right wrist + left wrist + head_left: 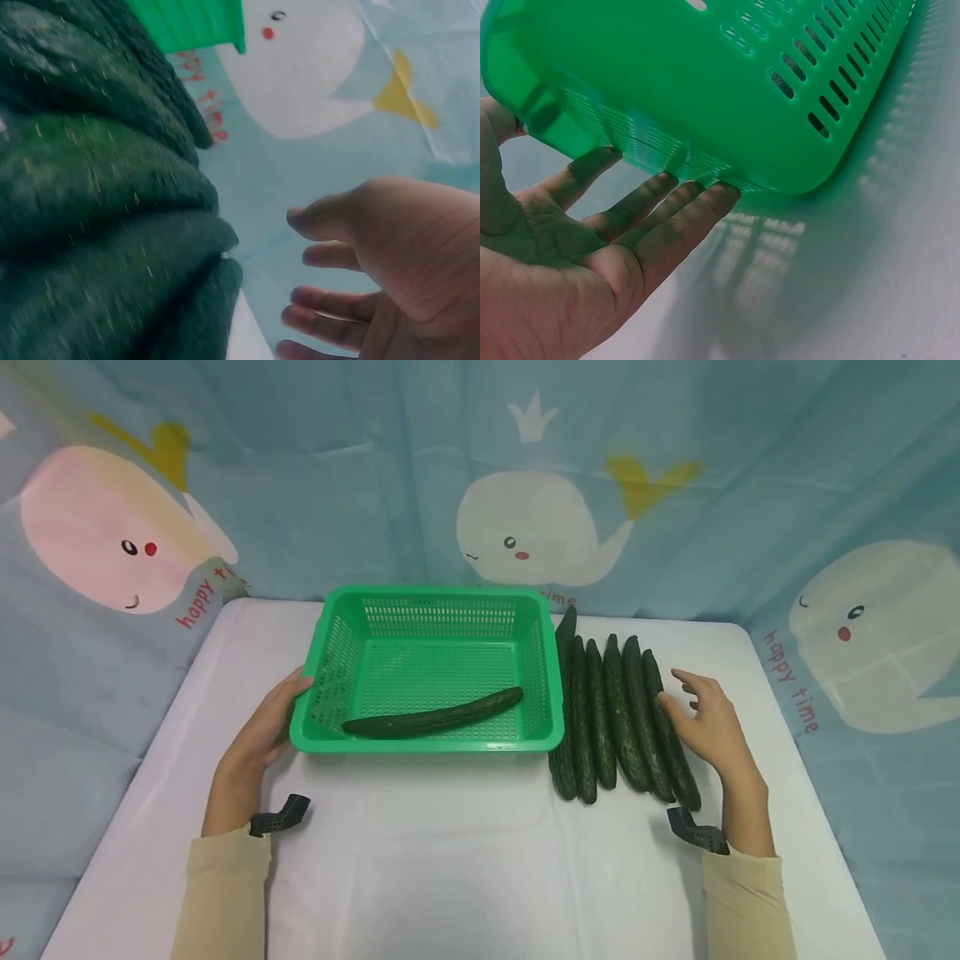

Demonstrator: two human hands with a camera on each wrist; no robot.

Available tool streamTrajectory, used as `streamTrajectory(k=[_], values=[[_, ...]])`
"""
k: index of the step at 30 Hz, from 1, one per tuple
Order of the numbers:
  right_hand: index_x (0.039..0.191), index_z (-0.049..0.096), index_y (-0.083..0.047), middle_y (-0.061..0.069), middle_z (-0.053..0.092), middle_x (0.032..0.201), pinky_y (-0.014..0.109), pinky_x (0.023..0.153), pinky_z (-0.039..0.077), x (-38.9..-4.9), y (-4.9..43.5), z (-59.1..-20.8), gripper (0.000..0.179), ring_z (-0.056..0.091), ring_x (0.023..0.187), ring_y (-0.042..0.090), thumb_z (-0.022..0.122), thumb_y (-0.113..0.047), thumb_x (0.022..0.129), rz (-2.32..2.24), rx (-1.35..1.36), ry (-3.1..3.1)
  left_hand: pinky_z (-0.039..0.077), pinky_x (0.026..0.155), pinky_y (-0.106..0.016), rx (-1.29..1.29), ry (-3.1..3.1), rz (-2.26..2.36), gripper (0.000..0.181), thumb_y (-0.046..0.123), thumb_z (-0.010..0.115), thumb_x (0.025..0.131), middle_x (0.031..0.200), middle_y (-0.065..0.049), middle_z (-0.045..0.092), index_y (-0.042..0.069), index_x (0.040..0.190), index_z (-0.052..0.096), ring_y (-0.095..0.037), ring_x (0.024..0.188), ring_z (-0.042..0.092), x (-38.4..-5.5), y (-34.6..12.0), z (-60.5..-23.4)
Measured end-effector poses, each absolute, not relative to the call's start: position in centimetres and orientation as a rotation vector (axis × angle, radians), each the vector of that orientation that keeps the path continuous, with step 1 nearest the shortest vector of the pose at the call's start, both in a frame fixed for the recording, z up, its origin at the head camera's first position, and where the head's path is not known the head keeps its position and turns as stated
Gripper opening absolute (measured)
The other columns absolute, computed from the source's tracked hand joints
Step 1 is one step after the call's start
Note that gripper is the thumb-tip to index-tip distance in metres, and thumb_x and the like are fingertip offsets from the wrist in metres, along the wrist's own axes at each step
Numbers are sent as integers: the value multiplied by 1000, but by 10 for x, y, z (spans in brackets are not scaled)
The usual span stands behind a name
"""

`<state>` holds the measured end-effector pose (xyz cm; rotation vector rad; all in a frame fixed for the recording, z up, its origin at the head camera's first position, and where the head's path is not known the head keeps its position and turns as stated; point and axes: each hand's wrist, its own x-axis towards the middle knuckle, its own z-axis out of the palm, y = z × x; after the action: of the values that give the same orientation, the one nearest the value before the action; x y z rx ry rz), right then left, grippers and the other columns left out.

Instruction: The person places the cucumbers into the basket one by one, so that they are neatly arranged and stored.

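Observation:
A green plastic basket [427, 747] stands on the white table, with one long cucumber [435, 718] lying across its floor near the front wall. My left hand [272, 718] holds the basket's left side. Its thumb is at the rim, and in the left wrist view the fingertips [724, 196] touch the outer wall from outside. Several cucumbers [622, 718] lie side by side to the right of the basket. Beside the rightmost one, my right hand [707, 720] hovers with loosely bent fingers and nothing in them. In the right wrist view, cucumbers [105, 172] loom large at left.
White cloth [465, 852] covers the table. A blue curtain [360, 510] printed with whales hangs behind and along both sides. Dark camera mounts [281, 816] sit on both wrists.

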<state>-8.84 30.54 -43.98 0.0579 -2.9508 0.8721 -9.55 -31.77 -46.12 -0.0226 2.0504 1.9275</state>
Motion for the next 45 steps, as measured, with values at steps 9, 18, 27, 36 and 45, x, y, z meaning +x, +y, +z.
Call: streamTrajectory(k=[9,18,27,36,45], values=[[155,45,7,40,48,150,75,101,50,-88,313,-440,65,57,129,59,52,-41,111,843,2,-3118,64,92,-21,-20,2061,1924,75,49,36,114,138,5,56,10,171,6,-1,111,72,-96,-318,-461],[149,49,13,40,61,135,71,92,56,-91,316,-439,61,64,119,56,52,-34,110,782,6,-3277,62,95,-19,-78,2020,1938,77,51,37,113,161,-20,38,13,172,5,3,115,70,-93,-315,-462],[143,48,22,41,62,129,68,95,56,-88,315,-437,63,63,118,56,57,-28,105,857,-65,-3418,64,91,-22,-27,1978,1998,74,45,39,114,132,13,64,9,171,8,-3,110,74,-94,-317,-462],[142,48,23,43,60,130,65,90,59,-86,309,-437,61,63,116,57,58,-23,104,879,-152,-3388,64,90,-22,-14,1983,1987,74,44,40,114,131,13,65,8,171,9,-2,109,73,-94,-319,-464],[147,46,19,43,58,137,70,90,57,-85,310,-431,60,64,118,58,56,-23,105,717,-203,-3399,64,91,-20,-14,1985,1993,73,45,40,114,132,15,64,9,171,11,-2,111,73,-96,-319,-461]])
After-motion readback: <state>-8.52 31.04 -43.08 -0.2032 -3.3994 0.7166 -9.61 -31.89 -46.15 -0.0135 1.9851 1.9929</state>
